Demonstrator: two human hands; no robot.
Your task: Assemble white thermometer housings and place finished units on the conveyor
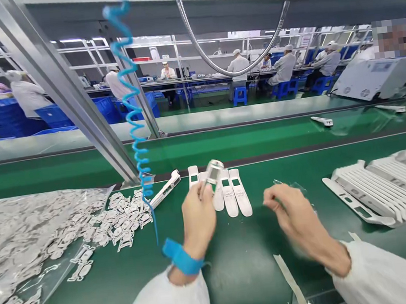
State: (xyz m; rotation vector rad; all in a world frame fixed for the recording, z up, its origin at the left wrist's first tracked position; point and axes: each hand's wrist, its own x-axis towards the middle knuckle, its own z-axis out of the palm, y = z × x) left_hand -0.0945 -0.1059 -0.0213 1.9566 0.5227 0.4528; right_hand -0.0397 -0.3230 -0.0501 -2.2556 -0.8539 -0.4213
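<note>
"Left side, what's the risk?"

"The bag (27, 238) lies by loose white parts (123, 218); a sleeve brushing them could scatter them, and the blue coiled cord (133, 130) could snag."

"Hands?"

"The left hand (198, 220) grips a clear part (212, 172) above white strips (229, 193); a slack grip could drop it there. The right hand (293, 215) is blurred, fingers pinched; whether it holds anything, I can't tell."

"Farther right?"

"Ribbed white frames (381, 191), which a careless elbow could knock."

Long factory workbenches (195, 81), blue stools (239, 96)
</note>
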